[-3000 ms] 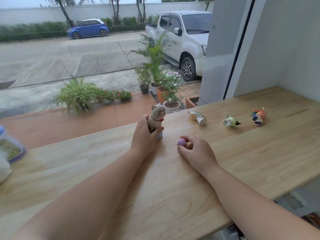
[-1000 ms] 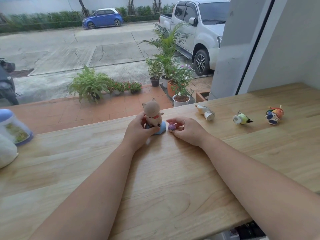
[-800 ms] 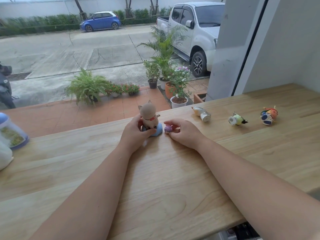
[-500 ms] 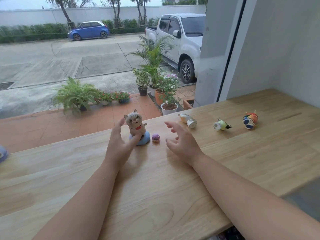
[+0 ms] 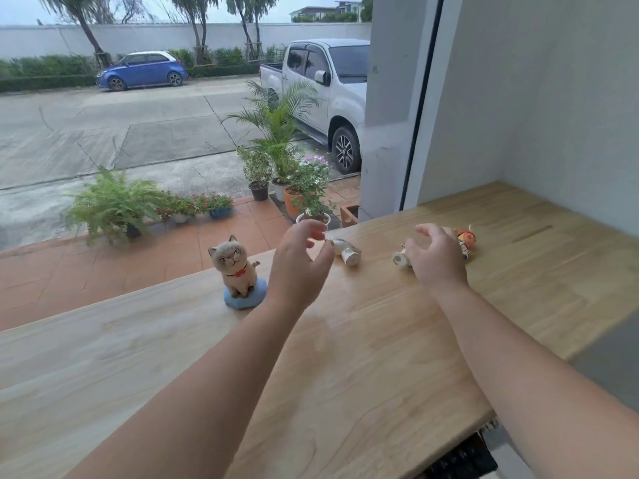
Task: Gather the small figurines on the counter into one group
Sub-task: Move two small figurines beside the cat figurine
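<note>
Left hand spread empty beside white figurine, right hand loosened over bird figurine, cat figurine upright on surface

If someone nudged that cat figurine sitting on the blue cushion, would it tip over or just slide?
The cat figurine stands upright on a wide, flat blue base, so a low nudge would probably slide it along the smooth wooden counter. Its head looks large over a narrower body, so a push up high might tip it. It looks rigid, perhaps ceramic, so likely breakable.
</note>
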Motion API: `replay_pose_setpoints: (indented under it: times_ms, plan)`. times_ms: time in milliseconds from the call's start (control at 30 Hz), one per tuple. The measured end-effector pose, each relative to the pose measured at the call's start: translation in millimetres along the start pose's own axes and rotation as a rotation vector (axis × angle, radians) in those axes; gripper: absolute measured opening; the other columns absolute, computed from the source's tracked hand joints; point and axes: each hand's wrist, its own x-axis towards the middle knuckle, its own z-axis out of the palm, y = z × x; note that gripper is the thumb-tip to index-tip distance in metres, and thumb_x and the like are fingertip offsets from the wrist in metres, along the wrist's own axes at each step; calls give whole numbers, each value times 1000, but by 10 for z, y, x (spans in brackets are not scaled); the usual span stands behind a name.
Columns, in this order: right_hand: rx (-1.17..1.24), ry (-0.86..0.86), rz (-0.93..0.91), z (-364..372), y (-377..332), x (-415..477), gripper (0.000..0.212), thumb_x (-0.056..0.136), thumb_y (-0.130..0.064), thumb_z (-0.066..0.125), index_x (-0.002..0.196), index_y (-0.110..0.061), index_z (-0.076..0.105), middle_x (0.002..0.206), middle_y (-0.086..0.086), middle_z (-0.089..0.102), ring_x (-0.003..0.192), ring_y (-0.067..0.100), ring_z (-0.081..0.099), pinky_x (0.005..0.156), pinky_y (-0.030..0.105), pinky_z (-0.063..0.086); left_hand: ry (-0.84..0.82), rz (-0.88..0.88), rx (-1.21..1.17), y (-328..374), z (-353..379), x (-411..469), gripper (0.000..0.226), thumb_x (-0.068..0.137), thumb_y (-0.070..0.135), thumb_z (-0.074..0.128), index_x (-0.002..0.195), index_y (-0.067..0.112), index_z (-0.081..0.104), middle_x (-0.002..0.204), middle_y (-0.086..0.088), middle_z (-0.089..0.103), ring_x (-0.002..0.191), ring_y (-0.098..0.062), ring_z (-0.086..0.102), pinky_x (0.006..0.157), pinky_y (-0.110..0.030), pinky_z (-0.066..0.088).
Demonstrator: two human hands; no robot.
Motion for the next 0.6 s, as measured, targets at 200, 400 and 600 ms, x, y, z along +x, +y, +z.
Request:
replay_pose_setpoints:
  times_ms: [200,400,600]
  plan:
    - [-253,-119,118,21,79,35,48,83,-45,53,118,-12,60,129,16,47,111,34,50,85,40,44,-261,-541,226,-165,481,388,51,88,39,51,130,12,42,130,-12,50,119,-32,47,89,-40,43]
    - [-355,-180,143,8,100,67,51,86,-48,47,116,-10,61,124,18,49,113,38,47,89,42,43,-296,-698,292,-171,671,645,49,86,47,54,113,6,54,112,-12,62,106,-32,58,76,-35,44]
    - [-295,-234,162,10,146,142,46,79,-51,53,101,-12,64,109,14,61,100,33,56,80,37,47,-449,-821,218,-66,684,793,27,80,31,65,71,9,53,59,1,53,66,-18,54,73,-27,46]
